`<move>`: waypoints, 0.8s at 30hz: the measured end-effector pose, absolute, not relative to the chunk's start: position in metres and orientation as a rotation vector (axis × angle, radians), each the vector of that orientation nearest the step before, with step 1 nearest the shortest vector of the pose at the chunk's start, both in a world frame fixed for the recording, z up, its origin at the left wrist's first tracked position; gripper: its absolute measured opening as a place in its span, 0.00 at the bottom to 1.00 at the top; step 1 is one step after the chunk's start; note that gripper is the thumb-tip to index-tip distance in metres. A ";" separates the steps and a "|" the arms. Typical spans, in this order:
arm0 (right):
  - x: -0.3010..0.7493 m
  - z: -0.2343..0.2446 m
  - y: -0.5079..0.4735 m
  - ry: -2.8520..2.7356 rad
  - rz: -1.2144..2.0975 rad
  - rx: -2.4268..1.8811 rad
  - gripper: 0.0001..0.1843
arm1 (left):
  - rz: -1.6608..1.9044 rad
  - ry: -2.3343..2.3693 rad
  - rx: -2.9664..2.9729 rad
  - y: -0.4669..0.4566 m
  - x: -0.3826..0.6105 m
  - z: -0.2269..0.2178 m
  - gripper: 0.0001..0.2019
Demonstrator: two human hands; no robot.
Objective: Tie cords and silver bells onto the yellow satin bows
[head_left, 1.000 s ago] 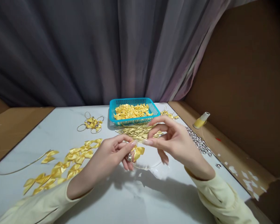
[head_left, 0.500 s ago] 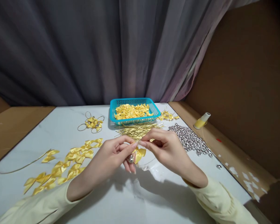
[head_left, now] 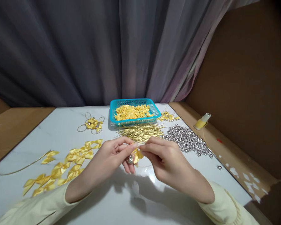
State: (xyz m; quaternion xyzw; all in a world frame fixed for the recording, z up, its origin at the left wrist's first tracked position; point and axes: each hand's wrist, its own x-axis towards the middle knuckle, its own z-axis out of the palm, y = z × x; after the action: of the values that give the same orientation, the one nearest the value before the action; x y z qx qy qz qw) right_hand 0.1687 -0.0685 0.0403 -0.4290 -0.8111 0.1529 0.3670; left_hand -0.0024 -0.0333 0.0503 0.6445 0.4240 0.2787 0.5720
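Note:
My left hand (head_left: 115, 155) is closed in a pinch on a yellow satin bow (head_left: 137, 156), with a round silver bead (head_left: 130, 159) hanging beside it under the fingers. My right hand (head_left: 162, 157) pinches at the top of the same bow, its fingertips meeting those of the left. A thin thread or cord curves below the bow, and its ends are hard to make out. Just beyond the hands lies a pile of gold twist ties (head_left: 144, 132). Loose yellow bows (head_left: 61, 168) are spread to the left of my left forearm.
A blue basket (head_left: 111, 114) of yellow bows stands at the back. Silver beads (head_left: 186, 137) are heaped at right, near a thread spool (head_left: 202, 122) on cardboard. Finished-looking bow clusters with loops (head_left: 93, 124) lie back left and back right (head_left: 168, 116). One bow (head_left: 49, 157) has a long gold cord.
My right hand has shifted slightly right and down and turned, covering more of the bow. My left hand stays nearly still, still pinching.

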 end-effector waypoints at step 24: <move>0.205 0.087 -0.101 -1.581 1.487 -0.820 0.07 | 0.723 0.991 1.541 -0.031 -0.005 0.048 0.08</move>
State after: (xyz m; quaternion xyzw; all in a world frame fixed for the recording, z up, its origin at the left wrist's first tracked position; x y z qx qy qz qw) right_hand 0.2053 -0.1014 0.0870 -0.3238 -0.6248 0.5877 0.3992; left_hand -0.0051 -0.0314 0.0477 0.6519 0.4192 0.3057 0.5530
